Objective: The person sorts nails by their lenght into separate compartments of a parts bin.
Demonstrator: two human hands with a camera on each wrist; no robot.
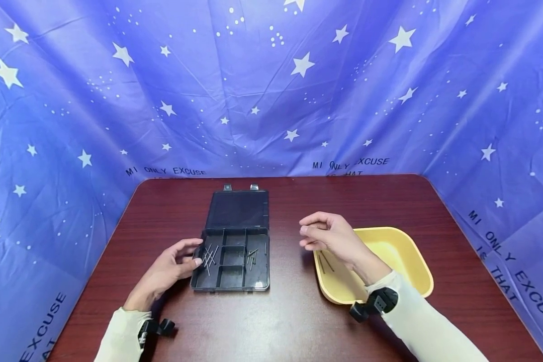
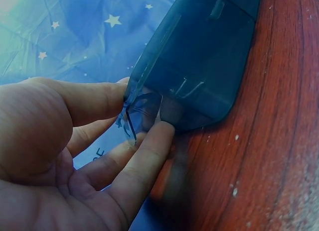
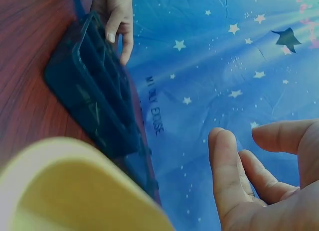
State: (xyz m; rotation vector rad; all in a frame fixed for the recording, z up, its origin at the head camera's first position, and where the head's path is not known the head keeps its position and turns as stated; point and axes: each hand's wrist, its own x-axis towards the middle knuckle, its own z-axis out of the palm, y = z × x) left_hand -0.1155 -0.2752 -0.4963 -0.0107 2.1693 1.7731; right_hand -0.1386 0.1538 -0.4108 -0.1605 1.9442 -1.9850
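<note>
A dark translucent compartment box lies on the table with its lid folded back. My left hand grips the box's left side; in the left wrist view, thumb and fingers touch its wall. Several thin silver nails lie crossed in the long left compartment. Shorter brass-coloured nails or screws sit in the right part, near one thin dark piece. Above the left rim of a yellow bin hovers my right hand, fingers loosely bent, thumb apart in the right wrist view, nothing visible between.
Two long thin dark nails or screws lie in the bin's left end, partly below the right hand. The reddish-brown wooden table has a blue star-printed cloth hanging behind and beside it. Two latches stick out from the lid's far edge.
</note>
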